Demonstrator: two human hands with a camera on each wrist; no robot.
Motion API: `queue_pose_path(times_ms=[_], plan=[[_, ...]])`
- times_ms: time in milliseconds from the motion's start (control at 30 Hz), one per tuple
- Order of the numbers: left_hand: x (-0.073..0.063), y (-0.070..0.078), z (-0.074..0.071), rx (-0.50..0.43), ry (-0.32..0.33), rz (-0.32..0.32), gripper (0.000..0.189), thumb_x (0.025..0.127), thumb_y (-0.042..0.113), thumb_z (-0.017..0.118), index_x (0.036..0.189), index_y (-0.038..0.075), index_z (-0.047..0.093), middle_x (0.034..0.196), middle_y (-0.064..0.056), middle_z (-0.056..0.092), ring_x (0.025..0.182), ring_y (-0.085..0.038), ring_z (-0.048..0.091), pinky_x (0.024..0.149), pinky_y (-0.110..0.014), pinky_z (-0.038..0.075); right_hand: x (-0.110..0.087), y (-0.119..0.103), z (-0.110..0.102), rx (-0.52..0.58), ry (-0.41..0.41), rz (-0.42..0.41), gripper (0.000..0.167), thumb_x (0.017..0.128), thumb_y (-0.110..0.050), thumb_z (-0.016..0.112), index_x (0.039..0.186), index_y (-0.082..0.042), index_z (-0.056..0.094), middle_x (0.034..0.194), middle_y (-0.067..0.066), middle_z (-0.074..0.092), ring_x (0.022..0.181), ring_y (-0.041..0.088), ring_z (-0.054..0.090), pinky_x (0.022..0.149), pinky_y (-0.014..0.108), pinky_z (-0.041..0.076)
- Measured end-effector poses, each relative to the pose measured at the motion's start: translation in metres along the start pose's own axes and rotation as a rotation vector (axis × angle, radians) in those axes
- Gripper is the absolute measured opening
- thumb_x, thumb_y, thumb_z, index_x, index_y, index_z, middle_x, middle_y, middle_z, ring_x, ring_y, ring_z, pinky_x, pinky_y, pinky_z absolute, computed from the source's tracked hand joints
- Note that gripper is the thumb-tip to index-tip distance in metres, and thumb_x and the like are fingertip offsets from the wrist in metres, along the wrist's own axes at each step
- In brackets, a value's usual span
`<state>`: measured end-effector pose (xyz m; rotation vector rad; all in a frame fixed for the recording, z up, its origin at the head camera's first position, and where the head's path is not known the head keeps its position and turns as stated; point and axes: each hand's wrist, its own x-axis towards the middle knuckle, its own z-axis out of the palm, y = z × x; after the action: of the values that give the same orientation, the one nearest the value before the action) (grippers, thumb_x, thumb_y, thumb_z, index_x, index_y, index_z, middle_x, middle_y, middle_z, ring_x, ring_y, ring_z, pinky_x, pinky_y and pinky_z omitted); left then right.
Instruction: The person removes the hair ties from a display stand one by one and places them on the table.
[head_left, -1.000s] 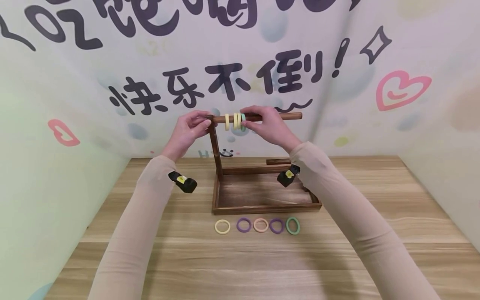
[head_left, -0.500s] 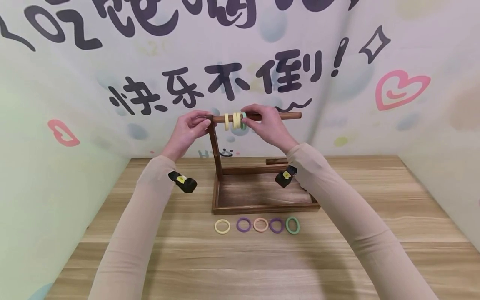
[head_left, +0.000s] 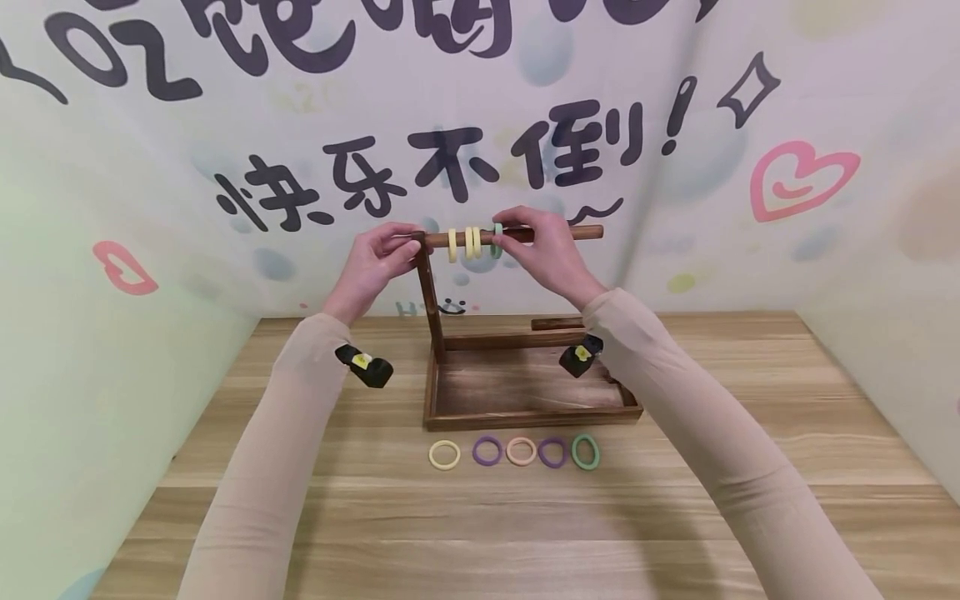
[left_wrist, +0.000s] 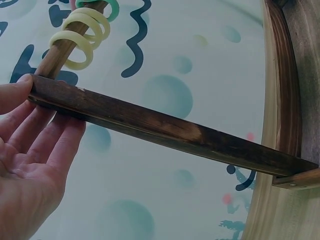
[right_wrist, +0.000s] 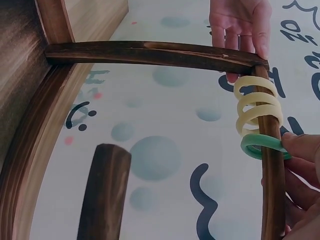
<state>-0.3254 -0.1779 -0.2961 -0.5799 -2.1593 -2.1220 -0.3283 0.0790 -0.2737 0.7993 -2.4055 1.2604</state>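
My left hand [head_left: 378, 260] grips the top end of a dark wooden post [left_wrist: 150, 125], thumb on one side and fingers on the other. From that end a wooden rod [head_left: 589, 232] runs out to the right. Three pale yellow rings [right_wrist: 257, 98] hang on the rod near the post. Farther along it is a green ring [right_wrist: 260, 140], which my right hand [head_left: 551, 254] pinches between thumb and fingers. In the head view a gap shows between the green ring and the yellow ones.
The post rises from a wooden tray [head_left: 532, 417] on the table. In front of the tray lie a yellow ring [head_left: 445, 467], two purple rings [head_left: 487, 463], a pink ring [head_left: 521, 463] and another green ring [head_left: 586, 467]. A second wooden bar [head_left: 553, 323] shows at the tray's back.
My right hand has moved a little to the right along the rod with the green ring, away from the yellow rings. My left hand stays on the post.
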Motion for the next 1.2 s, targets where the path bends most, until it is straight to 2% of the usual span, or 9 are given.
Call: queue_pose_path(times_ms=[467,633,833,1000,1200], plan=[[0.000,0.001,0.001,-0.004,-0.006,0.010,0.033,0.096,-0.001,0.056,0.126,-0.013,0.051,0.103,-0.002,0.068,0.096,-0.014,0.066,0.095,-0.037,0.049,-0.011,0.011,-0.017,-0.075,0.052,-0.031,0.028,0.090,-0.007,0.069,0.116,0.003,0.065,0.108,0.016,0.067,0.096,0.025,0.066,0.087,0.036,0.054],[0.000,0.000,0.000,-0.005,-0.004,0.011,0.033,0.096,-0.001,0.056,0.126,-0.013,0.051,0.103,-0.002,0.068,0.097,-0.016,0.066,0.095,-0.037,0.049,-0.013,0.016,-0.022,-0.072,0.081,-0.039,0.027,0.091,-0.006,0.068,0.115,0.005,0.065,0.107,0.017,0.067,0.095,0.028,0.066,0.086,0.039,0.055],[0.001,-0.001,0.000,-0.013,-0.006,0.012,0.032,0.096,-0.001,0.056,0.125,-0.013,0.051,0.102,-0.001,0.068,0.096,-0.015,0.066,0.095,-0.036,0.049,-0.016,0.022,-0.031,-0.074,0.119,-0.075,0.024,0.089,-0.002,0.068,0.112,0.007,0.066,0.105,0.018,0.068,0.094,0.029,0.066,0.084,0.037,0.056],[0.000,-0.001,0.000,-0.013,-0.011,0.016,0.029,0.097,0.000,0.055,0.123,-0.011,0.053,0.098,0.001,0.069,0.095,-0.013,0.066,0.094,-0.035,0.050,-0.019,0.027,-0.039,-0.082,0.132,-0.046,0.024,0.090,-0.002,0.067,0.113,0.006,0.066,0.107,0.018,0.067,0.097,0.026,0.065,0.084,0.032,0.055],[0.000,-0.001,0.000,-0.011,-0.013,0.019,0.029,0.097,0.001,0.056,0.123,-0.010,0.053,0.099,0.001,0.069,0.096,-0.015,0.066,0.094,-0.036,0.050,-0.023,0.028,-0.049,-0.047,0.144,0.025,0.026,0.091,-0.005,0.067,0.116,0.004,0.065,0.106,0.017,0.066,0.098,0.025,0.062,0.085,0.030,0.054]])
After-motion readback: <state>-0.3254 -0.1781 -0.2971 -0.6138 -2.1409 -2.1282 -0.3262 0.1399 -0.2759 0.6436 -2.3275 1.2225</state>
